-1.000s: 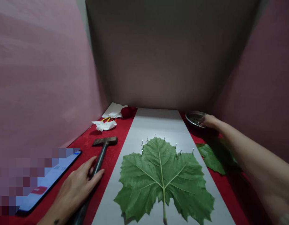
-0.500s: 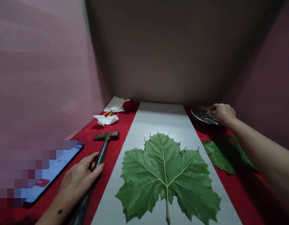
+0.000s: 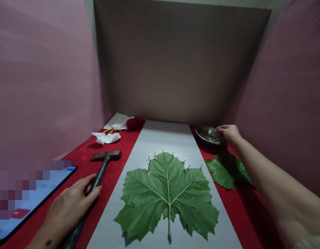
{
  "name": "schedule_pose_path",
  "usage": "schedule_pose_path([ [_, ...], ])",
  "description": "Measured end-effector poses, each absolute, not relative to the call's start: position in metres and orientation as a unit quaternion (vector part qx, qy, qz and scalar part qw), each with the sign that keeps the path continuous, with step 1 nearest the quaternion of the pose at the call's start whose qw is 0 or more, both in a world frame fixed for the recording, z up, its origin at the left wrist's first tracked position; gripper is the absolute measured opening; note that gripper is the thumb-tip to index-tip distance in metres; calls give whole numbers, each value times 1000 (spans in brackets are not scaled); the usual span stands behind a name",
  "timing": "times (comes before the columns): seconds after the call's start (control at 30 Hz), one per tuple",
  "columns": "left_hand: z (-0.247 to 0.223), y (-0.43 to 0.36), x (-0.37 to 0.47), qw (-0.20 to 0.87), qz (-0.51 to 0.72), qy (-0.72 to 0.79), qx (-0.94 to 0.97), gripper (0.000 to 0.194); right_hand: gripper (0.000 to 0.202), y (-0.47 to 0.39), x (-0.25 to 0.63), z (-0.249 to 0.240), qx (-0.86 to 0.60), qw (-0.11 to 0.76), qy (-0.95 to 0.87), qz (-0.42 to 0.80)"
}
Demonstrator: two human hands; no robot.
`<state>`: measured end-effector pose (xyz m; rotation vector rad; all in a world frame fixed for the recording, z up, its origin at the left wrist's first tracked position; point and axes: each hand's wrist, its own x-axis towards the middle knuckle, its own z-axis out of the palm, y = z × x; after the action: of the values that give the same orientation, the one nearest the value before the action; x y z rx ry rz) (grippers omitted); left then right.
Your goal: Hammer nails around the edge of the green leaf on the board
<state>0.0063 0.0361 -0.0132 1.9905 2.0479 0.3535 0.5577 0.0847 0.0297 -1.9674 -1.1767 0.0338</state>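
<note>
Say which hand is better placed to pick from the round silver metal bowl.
Probably the right hand: it is right at the bowl, while the left hand lies over the black-handled metal hammer, across the long white strip.

Right, so my left grip (image 3: 69,204) is around the handle of the hammer (image 3: 106,157), its head out ahead of my fingers. Phone's (image 3: 32,204) on the surface (image 3: 110,178) just left of that grip; tissue's (image 3: 106,138) further off, beyond the hammer head. Between my two grips there's a strip (image 3: 165,138) with a leaf (image 3: 160,190) on it, nails (image 3: 201,166) along its far edge. My right grip (image 3: 229,133) is at the right rim of a bowl (image 3: 200,137) with metal bits (image 3: 211,138) in it, and another leaf (image 3: 223,174) lies nearer me than that grip.
</note>
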Motion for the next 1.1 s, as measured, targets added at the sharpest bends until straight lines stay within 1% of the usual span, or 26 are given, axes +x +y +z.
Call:
schedule_pose_path([
  [0.13, -12, 33, 6, 129, 122, 698, 694, 52, 8, 74, 535, 39, -724, 515, -447, 102],
  [0.23, -11, 31, 6, 119, 122, 693, 700, 53, 20, 62, 509, 43, -620, 616, -422, 239],
  [0.3, -11, 31, 7, 111, 120, 699, 696, 54, 27, 51, 490, 44, -562, 647, -408, 314],
  [0.37, -13, 32, 8, 108, 122, 699, 696, 55, 28, 42, 470, 43, -542, 641, -413, 353],
  [0.47, -15, 34, 8, 104, 121, 704, 692, 56, 30, 33, 440, 37, -541, 602, -445, 384],
  [0.7, -15, 33, 8, 96, 135, 695, 699, 53, 24, 37, 396, 3, -597, 497, -560, 287],
  [0.83, -14, 31, 10, 106, 129, 700, 695, 55, 18, 40, 389, -10, -623, 459, -572, 272],
  [0.9, -15, 32, 10, 104, 130, 700, 694, 55, 17, 41, 387, -12, -630, 444, -570, 284],
  [1.0, -17, 33, 8, 97, 140, 697, 697, 53, 13, 42, 385, -13, -635, 419, -579, 293],
  [1.1, -19, 34, 6, 87, 148, 693, 700, 49, 7, 44, 383, -12, -647, 395, -593, 272],
])
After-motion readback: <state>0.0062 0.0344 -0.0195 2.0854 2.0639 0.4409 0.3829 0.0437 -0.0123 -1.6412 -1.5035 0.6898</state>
